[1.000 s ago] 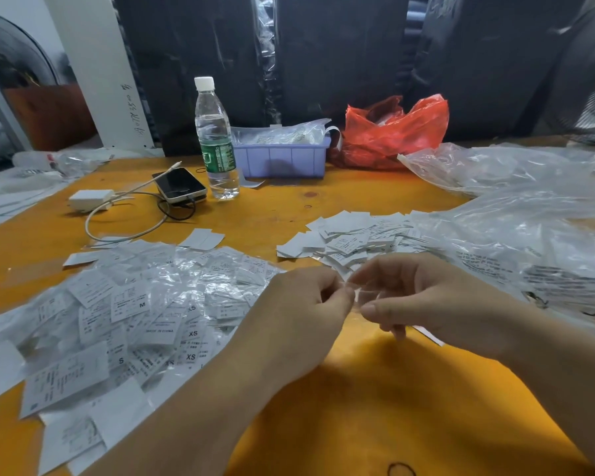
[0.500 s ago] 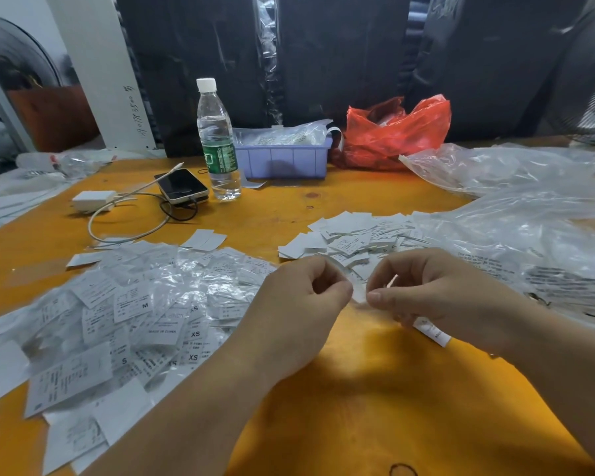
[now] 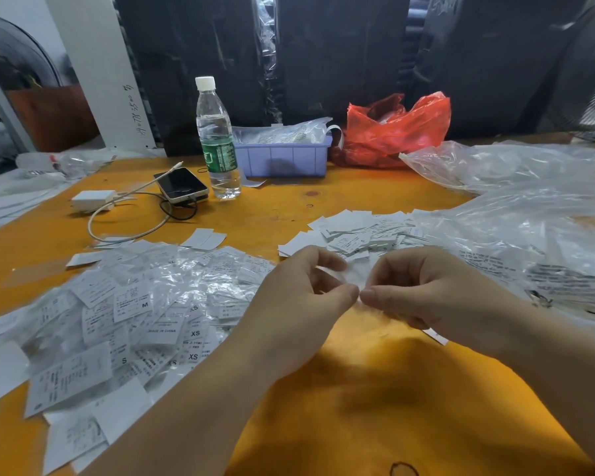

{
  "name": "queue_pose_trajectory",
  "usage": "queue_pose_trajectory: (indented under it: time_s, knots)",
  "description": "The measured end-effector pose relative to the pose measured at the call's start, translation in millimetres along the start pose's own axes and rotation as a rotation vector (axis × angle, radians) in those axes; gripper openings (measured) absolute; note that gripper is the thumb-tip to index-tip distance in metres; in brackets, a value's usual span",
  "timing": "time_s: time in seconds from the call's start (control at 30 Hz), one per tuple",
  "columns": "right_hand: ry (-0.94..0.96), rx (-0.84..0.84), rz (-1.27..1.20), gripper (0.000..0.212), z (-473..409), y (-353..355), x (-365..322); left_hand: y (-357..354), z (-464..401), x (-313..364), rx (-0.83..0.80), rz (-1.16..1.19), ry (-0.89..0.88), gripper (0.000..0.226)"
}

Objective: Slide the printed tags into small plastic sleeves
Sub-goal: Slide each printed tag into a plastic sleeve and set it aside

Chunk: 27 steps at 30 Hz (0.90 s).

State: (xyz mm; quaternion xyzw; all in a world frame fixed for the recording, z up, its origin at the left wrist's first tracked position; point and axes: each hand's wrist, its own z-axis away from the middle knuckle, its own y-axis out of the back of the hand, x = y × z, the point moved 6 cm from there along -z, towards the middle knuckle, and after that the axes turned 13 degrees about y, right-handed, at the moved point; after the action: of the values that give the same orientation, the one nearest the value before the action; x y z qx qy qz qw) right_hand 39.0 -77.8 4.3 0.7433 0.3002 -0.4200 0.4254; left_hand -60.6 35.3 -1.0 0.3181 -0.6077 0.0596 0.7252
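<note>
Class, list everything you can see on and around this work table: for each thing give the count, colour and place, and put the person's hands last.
sleeved tags: large pile, white in clear plastic, left
loose tags: pile, white, centre
plastic bags: heap, clear, right
water bottle: one, clear, green label, back
tray: one, lilac, behind bottle
red bag: one, back
phone: one, dark, near bottle
charger: one, white, back left
table: one, orange
small sleeve: one, clear, between hands
left hand: pinching sleeve
right hand: pinching sleeve

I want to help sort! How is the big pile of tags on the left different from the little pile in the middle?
The left pile is much larger and shiny, its tags already inside clear sleeves; the middle pile is smaller, bare white paper. The left pile lies beside the left hand; the middle pile lies just beyond both hands. Both hold small white printed tags on the orange table.
</note>
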Motion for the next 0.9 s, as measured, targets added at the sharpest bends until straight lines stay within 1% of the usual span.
queue_pose_trajectory:
  time_s: [0.07, 0.13, 0.17, 0.23, 0.27, 0.3, 0.33, 0.4, 0.43, 0.5, 0.6, 0.67, 0.7, 0.8, 0.9]
  knots:
    - [-0.009, 0.018, -0.027, 0.013, -0.7, 1.5, 1.5, 1.7, -0.4, 0.1, 0.001, -0.013, 0.001, 0.020]
    - [0.008, 0.083, 0.044, 0.011, -1.7, 10.8, 1.7, 4.3, -1.3, 0.2, 0.030, -0.029, -0.010, 0.020]
    - [0.034, 0.141, 0.162, 0.012, -1.8, 19.7, 1.3, 5.6, -2.1, -0.2, 0.047, -0.042, -0.017, 0.020]
    - [0.105, 0.248, 0.483, 0.013, -0.8, 35.3, -0.5, 7.5, -2.1, -0.3, 0.076, -0.070, -0.031, 0.020]
    - [0.117, 0.266, 0.619, 0.012, -0.5, 38.8, -1.4, 8.0, -1.8, -0.1, 0.089, -0.086, -0.038, 0.020]
    - [0.107, 0.243, 0.729, 0.008, -0.9, 38.7, 0.1, 8.2, -1.4, 0.1, 0.105, -0.110, -0.049, 0.019]
    - [0.069, 0.187, 0.821, 0.010, -1.7, 36.0, 4.9, 8.0, -0.7, 0.9, 0.121, -0.140, -0.063, 0.018]
    - [-0.043, 0.060, 0.945, 0.030, -2.1, 29.8, 18.9, 7.0, 1.3, 2.7, 0.147, -0.184, -0.090, 0.015]
    - [-0.077, 0.022, 0.978, 0.037, -2.1, 27.1, 22.1, 6.6, 1.9, 3.4, 0.155, -0.196, -0.102, 0.012]
    - [-0.085, -0.012, 0.982, 0.045, -1.6, 21.9, 20.4, 6.0, 2.7, 4.4, 0.161, -0.212, -0.123, 0.011]
    - [-0.058, -0.038, 0.944, 0.053, 0.0, 19.0, 17.7, 5.7, 2.7, 4.8, 0.158, -0.222, -0.132, 0.014]
    - [-0.040, -0.062, 0.947, 0.054, 0.7, 18.4, 15.9, 5.5, 2.9, 5.1, 0.155, -0.227, -0.137, 0.013]
    - [-0.031, -0.069, 0.959, 0.051, 0.8, 17.8, 15.4, 5.3, 3.1, 5.2, 0.153, -0.226, -0.139, 0.013]
    - [0.007, -0.068, 1.031, 0.030, -1.6, 16.0, 13.7, 4.8, 3.9, 5.2, 0.145, -0.226, -0.138, 0.014]
    - [0.059, -0.025, 1.015, 0.015, -3.4, 16.1, 10.7, 3.8, 4.2, 5.1, 0.134, -0.235, -0.130, 0.015]
